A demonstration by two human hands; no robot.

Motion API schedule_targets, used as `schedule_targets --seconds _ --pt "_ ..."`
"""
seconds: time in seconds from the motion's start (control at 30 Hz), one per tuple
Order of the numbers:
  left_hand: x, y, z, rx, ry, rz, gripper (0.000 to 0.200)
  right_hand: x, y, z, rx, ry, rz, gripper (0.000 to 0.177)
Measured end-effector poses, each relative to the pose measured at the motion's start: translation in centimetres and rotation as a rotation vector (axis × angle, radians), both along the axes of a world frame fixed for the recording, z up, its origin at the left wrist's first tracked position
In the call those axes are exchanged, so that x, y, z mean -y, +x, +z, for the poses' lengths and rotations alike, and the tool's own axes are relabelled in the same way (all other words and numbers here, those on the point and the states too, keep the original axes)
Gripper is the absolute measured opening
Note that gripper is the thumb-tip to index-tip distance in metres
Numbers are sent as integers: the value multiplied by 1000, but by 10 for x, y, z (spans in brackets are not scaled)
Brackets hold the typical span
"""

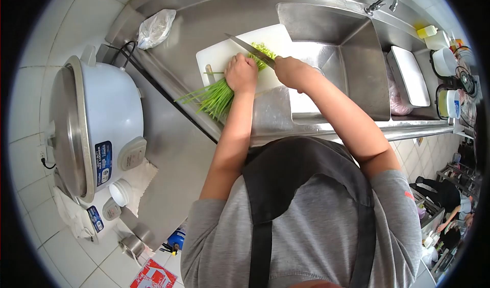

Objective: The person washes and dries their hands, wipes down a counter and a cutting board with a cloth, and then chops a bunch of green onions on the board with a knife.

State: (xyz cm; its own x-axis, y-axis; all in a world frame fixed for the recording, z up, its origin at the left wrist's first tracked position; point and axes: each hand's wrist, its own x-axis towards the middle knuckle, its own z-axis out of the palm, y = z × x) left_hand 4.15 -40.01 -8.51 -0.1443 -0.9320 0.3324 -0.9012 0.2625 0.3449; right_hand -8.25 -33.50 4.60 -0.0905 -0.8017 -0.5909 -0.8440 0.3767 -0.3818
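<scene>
My left hand [241, 73] is closed over a bunch of scallions [215, 98], pressing it on a white cutting board [224, 49]. The long green stalks fan out past the board's near left edge. Gripped by its handle in my right hand [296, 74] is a knife [250, 48], its blade pointing up and left across the board. Beside the blade lies a small pile of chopped scallions [264, 49], partly hidden by the knife. A short pale piece [209, 69] rests near the board's left edge.
A steel sink [360, 58] with a faucet [381, 4] adjoins the board on the right. A clear plastic bag [156, 29] lies at the back left. To the left stands a large rice cooker [115, 99]. Another person [449, 196] is far off at right.
</scene>
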Motion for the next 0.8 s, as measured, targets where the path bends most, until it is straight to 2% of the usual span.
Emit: schedule_targets --seconds 0.2,0.4,0.6,0.73,0.77,0.8 --pt "2 0 -4 9 -59 3 14 0 3 -11 -80 -74 62 28" --pt "1 0 -4 4 -60 -6 13 -1 7 3 -39 -37 23 25" --pt "3 1 -5 2 -77 -17 13 -5 14 -66 -85 -197 -3 24" --pt "1 1 0 31 19 -7 18 15 6 -56 -74 -220 74 24" --pt "3 0 -1 31 8 -8 18 18 5 -35 -73 -231 73 24" --pt "2 1 -3 35 -11 -6 16 20 4 -14 -19 -82 38 25"
